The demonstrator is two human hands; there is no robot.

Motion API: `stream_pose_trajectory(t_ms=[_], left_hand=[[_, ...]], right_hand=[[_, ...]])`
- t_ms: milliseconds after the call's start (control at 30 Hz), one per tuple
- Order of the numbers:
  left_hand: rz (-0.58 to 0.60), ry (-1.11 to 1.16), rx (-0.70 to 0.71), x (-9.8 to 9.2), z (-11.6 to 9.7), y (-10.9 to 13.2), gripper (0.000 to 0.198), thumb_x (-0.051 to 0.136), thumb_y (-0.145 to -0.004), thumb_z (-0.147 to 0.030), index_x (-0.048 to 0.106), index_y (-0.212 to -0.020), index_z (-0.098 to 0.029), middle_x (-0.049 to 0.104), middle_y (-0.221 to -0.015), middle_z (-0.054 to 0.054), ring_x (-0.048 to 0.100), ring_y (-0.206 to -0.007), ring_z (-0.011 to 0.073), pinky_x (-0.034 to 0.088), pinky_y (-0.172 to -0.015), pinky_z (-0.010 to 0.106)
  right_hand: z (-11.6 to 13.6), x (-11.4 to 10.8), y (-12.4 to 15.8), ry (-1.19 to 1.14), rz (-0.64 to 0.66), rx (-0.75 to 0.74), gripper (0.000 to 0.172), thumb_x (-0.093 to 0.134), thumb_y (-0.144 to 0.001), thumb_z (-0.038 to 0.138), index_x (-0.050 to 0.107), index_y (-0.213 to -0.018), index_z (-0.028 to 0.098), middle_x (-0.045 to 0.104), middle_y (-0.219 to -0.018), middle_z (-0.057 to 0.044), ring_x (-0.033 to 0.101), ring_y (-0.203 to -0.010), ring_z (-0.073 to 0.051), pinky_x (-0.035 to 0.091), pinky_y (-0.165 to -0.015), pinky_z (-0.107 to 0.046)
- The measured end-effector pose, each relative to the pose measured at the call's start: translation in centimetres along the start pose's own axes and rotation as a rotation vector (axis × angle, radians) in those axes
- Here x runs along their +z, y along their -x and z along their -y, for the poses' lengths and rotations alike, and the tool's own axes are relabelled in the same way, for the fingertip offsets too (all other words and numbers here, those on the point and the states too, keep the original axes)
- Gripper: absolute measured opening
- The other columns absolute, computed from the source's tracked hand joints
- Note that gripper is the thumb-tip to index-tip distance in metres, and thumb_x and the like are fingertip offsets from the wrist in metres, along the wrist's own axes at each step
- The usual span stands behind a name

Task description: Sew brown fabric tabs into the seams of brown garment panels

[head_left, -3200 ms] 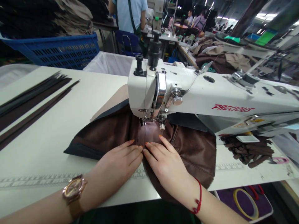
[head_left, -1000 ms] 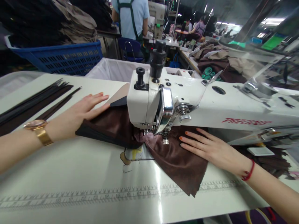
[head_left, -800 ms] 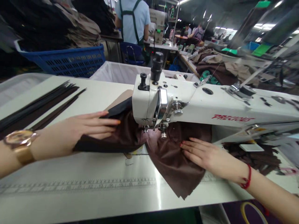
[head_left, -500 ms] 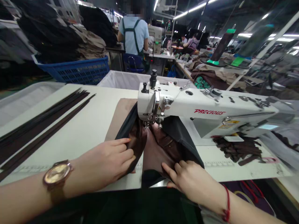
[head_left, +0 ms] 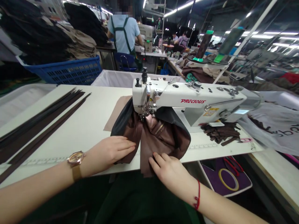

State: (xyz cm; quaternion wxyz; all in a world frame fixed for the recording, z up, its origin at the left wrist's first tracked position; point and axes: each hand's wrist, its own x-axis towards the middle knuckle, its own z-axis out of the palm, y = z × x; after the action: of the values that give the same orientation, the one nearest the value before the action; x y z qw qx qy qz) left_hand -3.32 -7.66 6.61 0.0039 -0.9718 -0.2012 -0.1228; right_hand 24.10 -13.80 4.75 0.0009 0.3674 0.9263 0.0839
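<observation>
A brown piece of leather-like fabric with a dark lining [head_left: 149, 143] and a short zipper [head_left: 159, 128] lies under the presser foot [head_left: 143, 117] of a white sewing machine [head_left: 173, 97]. My left hand [head_left: 114, 150], with a watch at its wrist, rests flat on the left flap, fingers stretched out; its thumb is hidden. My right hand [head_left: 168, 166], with a red cord bracelet, lies on the right flap near the table's front edge, fingers extended and spread a little. Whether its thumb is under the fabric, I cannot tell. A beige panel [head_left: 116, 112] shows behind the left flap.
Long dark strips [head_left: 42, 124] lie on the left of the white table [head_left: 93, 130]. Short brown strips [head_left: 220, 132] are heaped under the machine arm. An open drawer [head_left: 224, 174] holds a tape roll and red-handled scissors. A blue basket [head_left: 70, 70] and a co-worker [head_left: 125, 34] are behind.
The view has shifted, so the machine appears further left. My left hand has flattened over its flap. The right flap has been spread out, showing more brown face and the zipper.
</observation>
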Motion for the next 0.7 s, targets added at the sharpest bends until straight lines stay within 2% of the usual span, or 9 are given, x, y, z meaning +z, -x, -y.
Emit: stream_pose_trajectory(t_ms=[67,133,267,333,500,700], left_hand=[[0.016,0.030,-0.036,0.3,-0.4,-0.3,0.039,0.040,-0.091,-0.009,0.056,-0.127,-0.016,0.064,-0.124,0.009,0.063,-0.106,0.0177,0.048,-0.096,0.034],[0.013,0.077,-0.068,0.7,-0.9,-0.7,0.037,0.042,-0.092,-0.013,0.058,-0.125,-0.017,0.066,-0.121,0.009,0.064,-0.103,0.0174,0.050,-0.093,0.033],[-0.019,0.202,-0.185,1.5,-2.1,-1.8,0.032,0.040,-0.098,-0.027,0.066,-0.115,-0.018,0.071,-0.111,0.008,0.066,-0.100,0.0173,0.049,-0.093,0.033],[0.020,0.264,-0.274,1.6,-2.4,-2.3,0.033,0.039,-0.099,-0.031,0.068,-0.109,-0.017,0.072,-0.105,0.007,0.066,-0.097,0.0174,0.047,-0.091,0.031],[0.127,0.308,-0.468,1.4,-2.0,-3.0,0.044,0.037,-0.099,-0.037,0.066,-0.075,-0.014,0.067,-0.074,0.005,0.062,-0.070,0.0163,0.044,-0.068,0.026],[0.164,0.324,-0.567,1.4,-1.4,-3.4,0.047,0.039,-0.097,-0.043,0.058,-0.065,-0.015,0.062,-0.066,0.003,0.057,-0.061,0.0144,0.038,-0.061,0.024]], right_hand=[[1.0,0.1,-0.4,-0.002,0.003,0.031,0.036,0.057,-0.090,0.016,0.056,-0.125,0.012,0.064,-0.109,-0.012,0.060,-0.089,-0.023,0.053,-0.060,-0.033],[1.2,0.5,-0.5,-0.025,-0.018,0.023,0.034,0.055,-0.091,0.017,0.056,-0.125,0.012,0.065,-0.101,-0.011,0.060,-0.087,-0.023,0.054,-0.060,-0.033],[0.6,1.6,0.1,-0.120,-0.145,-0.030,0.031,0.056,-0.091,0.014,0.060,-0.121,0.011,0.062,-0.124,-0.015,0.056,-0.115,-0.024,0.053,-0.087,-0.037],[0.5,1.9,0.5,-0.163,-0.176,-0.032,0.030,0.057,-0.090,0.013,0.062,-0.120,0.012,0.060,-0.130,-0.013,0.053,-0.122,-0.024,0.051,-0.095,-0.038],[0.7,1.8,0.6,-0.216,-0.154,-0.004,0.028,0.059,-0.089,0.012,0.065,-0.116,0.011,0.062,-0.126,-0.013,0.059,-0.116,-0.023,0.053,-0.094,-0.036],[0.8,1.9,0.6,-0.242,-0.166,0.013,0.027,0.059,-0.089,0.012,0.065,-0.115,0.011,0.062,-0.127,-0.012,0.060,-0.115,-0.023,0.052,-0.096,-0.036]])
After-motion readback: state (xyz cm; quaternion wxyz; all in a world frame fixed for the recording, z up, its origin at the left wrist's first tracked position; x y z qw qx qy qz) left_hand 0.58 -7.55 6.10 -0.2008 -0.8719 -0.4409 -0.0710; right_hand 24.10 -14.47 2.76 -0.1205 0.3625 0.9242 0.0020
